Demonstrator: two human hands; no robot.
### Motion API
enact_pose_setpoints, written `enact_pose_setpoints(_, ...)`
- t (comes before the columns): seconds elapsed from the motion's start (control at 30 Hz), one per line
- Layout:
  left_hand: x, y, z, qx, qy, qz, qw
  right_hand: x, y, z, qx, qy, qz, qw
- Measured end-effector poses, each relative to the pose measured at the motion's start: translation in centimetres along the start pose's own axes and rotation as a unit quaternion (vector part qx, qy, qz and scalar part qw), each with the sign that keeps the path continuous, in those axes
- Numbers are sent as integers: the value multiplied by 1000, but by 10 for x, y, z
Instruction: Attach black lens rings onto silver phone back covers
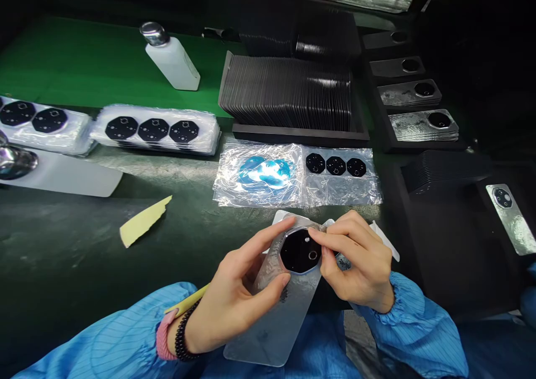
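My left hand (238, 289) is wrapped round a silvery phone back panel (272, 329), thumb and fingers on either side of its camera area. At the panel's upper end sits a black octagonal camera lens cover (298, 250) with a small bright spot and a ring on it. My right hand (355, 256) is closed in a pinch at the cover's right edge, index fingertip on the edge and thumb just below. Whether any thin film is between those fingertips cannot be seen. Behind the right fingers, pale and shiny pieces (384, 239) lie partly hidden.
Ahead lie a plastic sheet with three black lens covers (335, 166) and crinkled film with blue patches (263, 172). A black rack (288, 91) of thin plates stands behind. White bottles (173, 63) and stacked lens sheets (154, 129) are left; phone panels (422, 125) sit right.
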State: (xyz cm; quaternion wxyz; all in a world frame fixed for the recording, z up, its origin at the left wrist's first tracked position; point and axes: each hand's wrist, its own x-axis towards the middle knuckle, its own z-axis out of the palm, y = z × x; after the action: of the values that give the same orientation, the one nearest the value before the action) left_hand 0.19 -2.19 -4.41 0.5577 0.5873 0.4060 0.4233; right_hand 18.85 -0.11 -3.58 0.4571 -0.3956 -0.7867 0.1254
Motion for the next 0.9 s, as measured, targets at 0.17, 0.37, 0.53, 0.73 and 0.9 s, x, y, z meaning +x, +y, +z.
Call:
enact_pose_setpoints(0.17,0,1,-2,10,-3,7,1000,-2,1,0,-27,-4,-16,999)
enact_pose_setpoints(0.37,3,7,-3,11,-11,15,1000,-6,3,3,-68,9,-54,996)
enact_pose_setpoints(0.53,2,5,-5,18,-20,17,999,-4,3,2,-138,-3,-103,985)
enact_pose_setpoints(0.73,2,-1,-5,40,-11,31,999,-5,5,4,-184,-2,-162,969)
enact_pose_setpoints(0.9,3,-15,-3,-8,6,23,1000,-12,7,7,-76,50,-82,992)
